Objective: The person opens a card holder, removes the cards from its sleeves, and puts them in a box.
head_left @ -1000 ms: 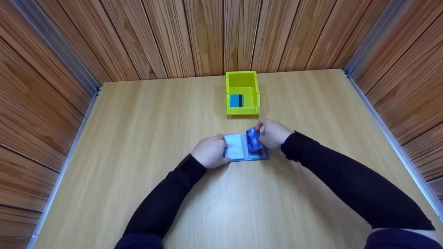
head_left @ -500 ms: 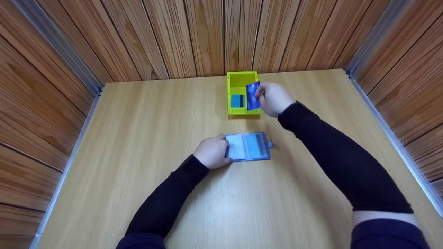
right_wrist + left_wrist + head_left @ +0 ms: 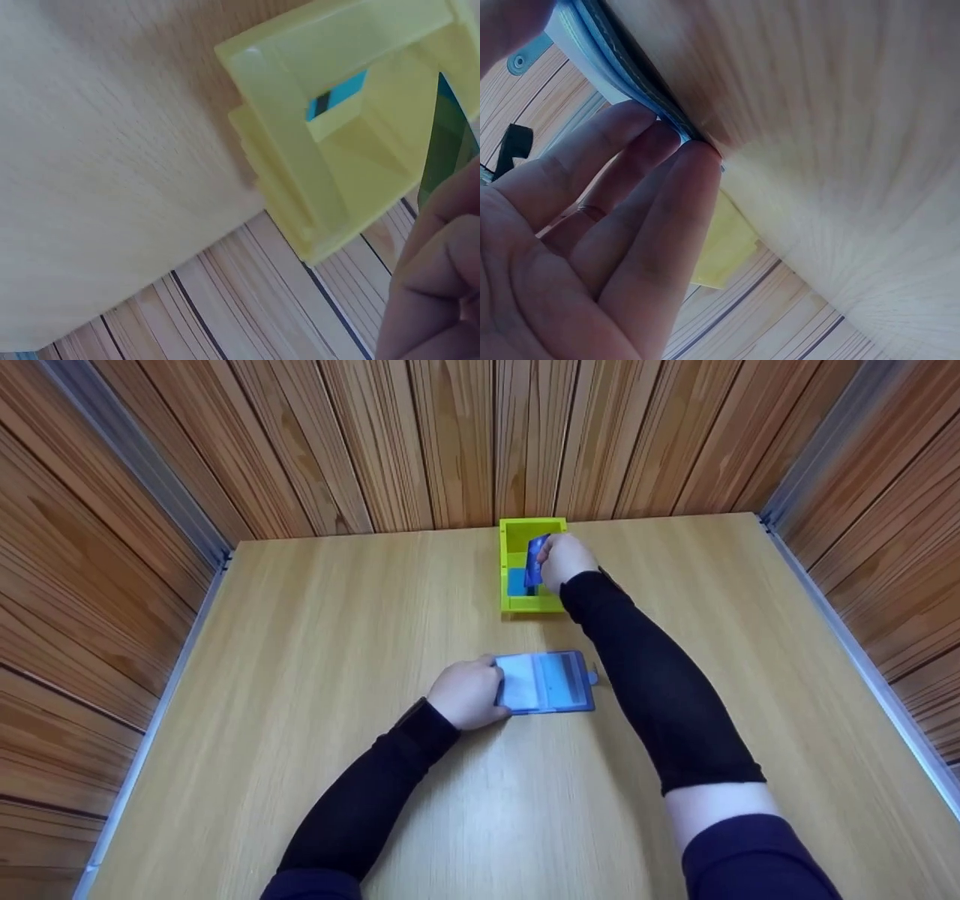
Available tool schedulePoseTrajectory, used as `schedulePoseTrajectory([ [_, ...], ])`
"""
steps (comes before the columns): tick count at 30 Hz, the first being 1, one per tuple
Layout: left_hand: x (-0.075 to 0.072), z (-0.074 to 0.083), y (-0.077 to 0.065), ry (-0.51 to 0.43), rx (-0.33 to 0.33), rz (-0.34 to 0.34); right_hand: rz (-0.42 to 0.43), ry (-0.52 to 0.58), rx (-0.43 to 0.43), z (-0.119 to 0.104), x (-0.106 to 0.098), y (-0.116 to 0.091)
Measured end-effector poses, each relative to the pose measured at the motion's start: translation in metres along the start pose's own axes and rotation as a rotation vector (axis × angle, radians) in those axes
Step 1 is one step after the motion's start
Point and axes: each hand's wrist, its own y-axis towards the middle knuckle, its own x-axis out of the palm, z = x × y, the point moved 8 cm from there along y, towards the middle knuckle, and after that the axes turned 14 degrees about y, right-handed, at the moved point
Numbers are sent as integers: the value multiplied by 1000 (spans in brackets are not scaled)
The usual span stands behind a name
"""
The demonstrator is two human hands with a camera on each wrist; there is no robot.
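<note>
A blue card holder (image 3: pixel 557 682) lies spread flat on the table, with clear sleeves inside and a snap tab at its right. My left hand (image 3: pixel 466 694) grips its left edge; in the left wrist view the fingertips (image 3: pixel 697 161) meet the holder's edge (image 3: pixel 641 71). Over the yellow bin (image 3: pixel 517 604), my right hand (image 3: pixel 568 561) pinches a dark blue card (image 3: pixel 533 561), held upright. The right wrist view shows this card (image 3: pixel 448 135) above the bin's opening. Inside the bin lies a light blue card (image 3: pixel 516 582) with a black stripe, partly hidden by the held card.
The bin stands at the back of the wooden table (image 3: pixel 337 622), close to the plank wall (image 3: pixel 390 442). Plank walls with metal edge strips also bound the left and right sides.
My right hand has lifted the dark blue card from the holder's right side and carried it away from me to over the bin. The left hand has stayed on the holder.
</note>
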Motion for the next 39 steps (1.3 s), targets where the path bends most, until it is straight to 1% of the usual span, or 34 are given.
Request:
schedulePoseTrajectory([
  [4, 2, 1, 0, -1, -2, -13, -26, -30, 23, 7, 7, 7],
  [8, 2, 1, 1, 11, -3, -1, -8, -12, 42, 14, 8, 11],
  [11, 2, 2, 1, 19, 0, 8, -4, -52, 19, 17, 7, 11],
  [15, 0, 2, 2, 16, 1, 8, -22, -144, -42, 19, 6, 9],
  [20, 0, 2, 2, 12, -1, -1, -54, -136, -62, 19, 2, 2],
  [23, 1, 1, 2, 16, -1, -15, -74, -156, -92, 14, -1, -7],
  [25, 1, 1, 2, 19, 0, -22, -79, -171, -127, 8, -6, -16],
  [27, 1, 0, 2, 18, 0, -23, -83, -158, -168, 1, -14, -28],
  [29, 1, 0, 2, 20, -2, -24, -79, -106, -229, -5, -22, -45],
  [32, 2, -1, 1, 18, -14, -28, -63, 5, -348, -6, -36, -79],
  [33, 2, -1, 1, 16, -18, -32, -54, 41, -384, -3, -40, -92],
  [35, 3, 0, 1, 17, -21, -36, -37, 102, -412, 9, -49, -115],
  [37, 2, 1, 1, 14, -19, -34, -26, 125, -398, 24, -54, -132],
  [39, 0, 1, 2, 15, -16, -23, -18, 115, -365, 38, -56, -141],
])
